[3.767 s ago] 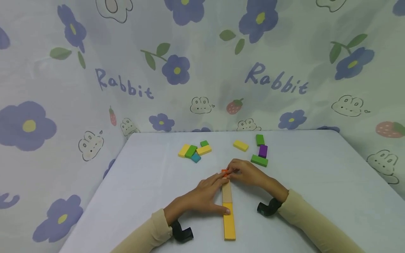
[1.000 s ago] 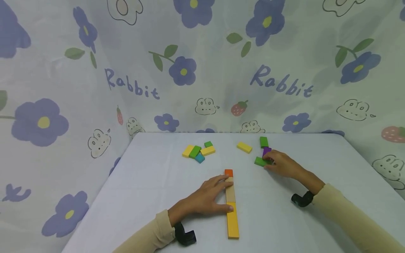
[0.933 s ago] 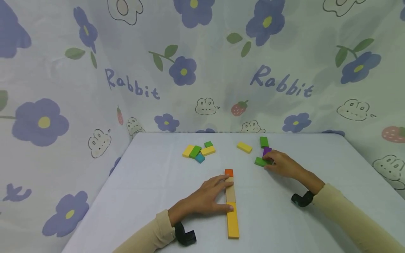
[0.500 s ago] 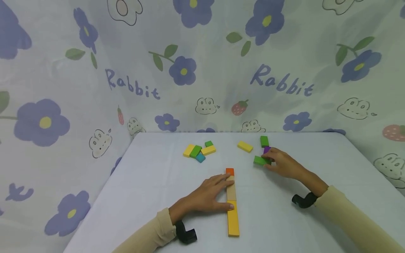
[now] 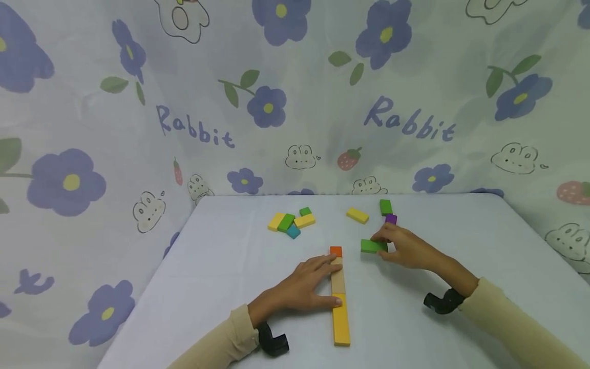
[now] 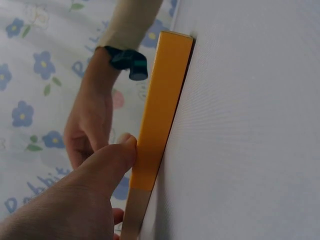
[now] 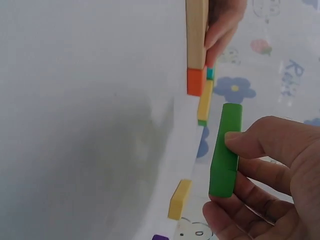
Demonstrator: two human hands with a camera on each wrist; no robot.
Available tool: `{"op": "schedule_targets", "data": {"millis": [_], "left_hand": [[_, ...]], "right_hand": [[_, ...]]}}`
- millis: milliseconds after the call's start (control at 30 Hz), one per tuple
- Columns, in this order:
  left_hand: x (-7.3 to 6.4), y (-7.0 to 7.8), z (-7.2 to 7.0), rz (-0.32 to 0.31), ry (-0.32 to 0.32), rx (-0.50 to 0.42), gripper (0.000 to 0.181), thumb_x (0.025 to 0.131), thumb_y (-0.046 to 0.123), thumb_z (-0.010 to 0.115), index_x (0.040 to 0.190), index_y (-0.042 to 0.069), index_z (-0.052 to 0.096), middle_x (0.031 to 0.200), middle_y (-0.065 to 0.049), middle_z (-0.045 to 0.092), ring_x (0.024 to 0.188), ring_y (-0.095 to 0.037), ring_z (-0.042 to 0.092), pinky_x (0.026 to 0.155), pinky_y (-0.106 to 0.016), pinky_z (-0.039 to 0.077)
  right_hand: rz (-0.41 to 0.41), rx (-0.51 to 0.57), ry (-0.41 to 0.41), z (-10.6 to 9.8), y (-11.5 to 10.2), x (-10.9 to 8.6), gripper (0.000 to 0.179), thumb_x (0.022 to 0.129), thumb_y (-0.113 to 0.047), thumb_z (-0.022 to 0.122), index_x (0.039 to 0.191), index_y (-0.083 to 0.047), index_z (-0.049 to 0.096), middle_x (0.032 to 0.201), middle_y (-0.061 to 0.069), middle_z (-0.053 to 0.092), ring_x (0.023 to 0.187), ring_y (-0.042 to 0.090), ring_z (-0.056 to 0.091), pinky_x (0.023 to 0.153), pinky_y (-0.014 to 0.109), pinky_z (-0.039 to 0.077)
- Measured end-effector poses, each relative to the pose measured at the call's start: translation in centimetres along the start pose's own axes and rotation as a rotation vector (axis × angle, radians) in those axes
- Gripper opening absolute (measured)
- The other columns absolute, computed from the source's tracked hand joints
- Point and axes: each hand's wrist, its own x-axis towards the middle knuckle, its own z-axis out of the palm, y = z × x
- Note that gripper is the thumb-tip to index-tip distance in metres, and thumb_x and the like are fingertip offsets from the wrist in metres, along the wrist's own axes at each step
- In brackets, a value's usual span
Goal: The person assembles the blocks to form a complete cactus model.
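Note:
In the head view a row runs away from me: a yellow-orange block (image 5: 341, 328), a plain wooden block (image 5: 338, 282) and a small orange-red block (image 5: 336, 251) at the far end. My left hand (image 5: 301, 287) rests on this row from the left, fingers extended near the far end and thumb on the yellow-orange block. To the right of the row my right hand (image 5: 407, 248) pinches a green rectangular block (image 5: 370, 246) between thumb and fingers. The right wrist view shows that green block (image 7: 227, 155) raised off the table, its long faces gripped.
Behind the row, on the left, lies a group of yellow, green and blue blocks, with a blue block (image 5: 293, 231) nearest. Farther right are a yellow block (image 5: 357, 215), a green block (image 5: 385, 207) and a purple block (image 5: 391, 219). A printed cloth (image 5: 299, 128) hangs behind the table.
The right hand has gone from the row to the green block beside the purple one, taken hold of it and brought it left and nearer. The left hand stays on the row.

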Motion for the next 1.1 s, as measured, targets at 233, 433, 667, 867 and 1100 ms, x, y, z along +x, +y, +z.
{"op": "schedule_targets", "data": {"millis": [233, 433, 667, 867, 1100], "left_hand": [[-0.3, 0.1, 0.0, -0.031, -0.017, -0.013, 0.081, 0.088, 0.074, 0.055, 0.155, 0.033, 0.034, 0.167, 0.008, 0.019, 0.152, -0.021, 0.024, 0.119, -0.054, 0.029], [-0.4, -0.1, -0.2, -0.032, -0.003, -0.013, 0.08, 0.088, 0.072, 0.056, 0.154, 0.032, 0.035, 0.166, 0.007, 0.02, 0.152, -0.021, 0.025, 0.118, -0.055, 0.029], [0.3, -0.3, 0.0, -0.011, 0.008, -0.006, 0.08, 0.088, 0.074, 0.054, 0.155, 0.033, 0.033, 0.167, 0.007, 0.018, 0.152, -0.021, 0.024, 0.119, -0.054, 0.029], [0.5, -0.3, -0.3, -0.009, 0.017, 0.015, 0.08, 0.089, 0.074, 0.053, 0.155, 0.033, 0.033, 0.167, 0.005, 0.019, 0.152, -0.022, 0.024, 0.118, -0.055, 0.029], [0.3, -0.1, -0.2, -0.015, 0.002, -0.014, 0.079, 0.089, 0.072, 0.055, 0.155, 0.035, 0.032, 0.167, 0.006, 0.019, 0.152, -0.022, 0.024, 0.118, -0.055, 0.029]], "right_hand": [[-0.027, 0.043, -0.019, 0.8, -1.6, -0.3, 0.03, 0.084, -0.009, 0.076, 0.114, -0.008, 0.071, 0.103, -0.003, 0.062, 0.093, 0.009, 0.06, 0.084, 0.032, 0.059], [-0.097, 0.077, 0.004, 1.5, -2.4, -0.1, 0.029, 0.084, -0.006, 0.075, 0.113, -0.007, 0.071, 0.104, -0.001, 0.062, 0.09, 0.008, 0.058, 0.08, 0.027, 0.058], [-0.075, 0.07, -0.044, 2.0, -2.5, 0.1, 0.029, 0.086, -0.01, 0.074, 0.115, -0.01, 0.07, 0.106, -0.003, 0.061, 0.091, 0.006, 0.056, 0.079, 0.024, 0.056], [-0.102, 0.063, -0.032, 3.3, -2.1, 0.6, 0.03, 0.085, -0.009, 0.075, 0.115, -0.009, 0.071, 0.104, -0.002, 0.061, 0.09, 0.007, 0.054, 0.077, 0.025, 0.055], [-0.068, 0.062, -0.059, 4.5, -1.9, 0.4, 0.029, 0.085, -0.01, 0.076, 0.113, -0.01, 0.071, 0.103, -0.004, 0.06, 0.091, 0.006, 0.055, 0.083, 0.025, 0.056]]}}
